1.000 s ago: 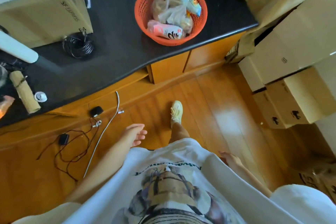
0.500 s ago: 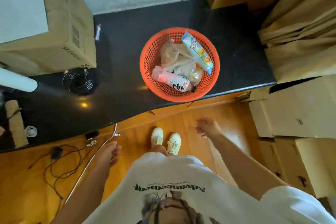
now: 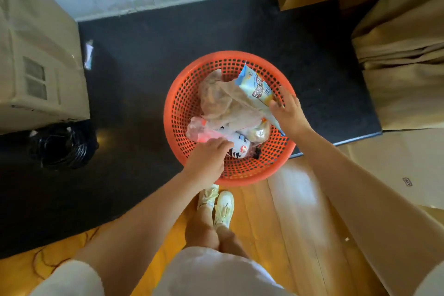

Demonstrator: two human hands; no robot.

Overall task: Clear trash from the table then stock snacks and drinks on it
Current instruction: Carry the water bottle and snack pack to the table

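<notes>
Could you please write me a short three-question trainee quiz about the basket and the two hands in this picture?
1. True or false: the orange basket stands on the wooden floor.
2. Which hand touches the blue snack packet? A) left hand B) right hand C) neither
3. Fill in: the left hand reaches the ___ and white packet at the basket's near side.

Key
1. False; it sits on the black countertop.
2. B, the right hand.
3. pink
</notes>
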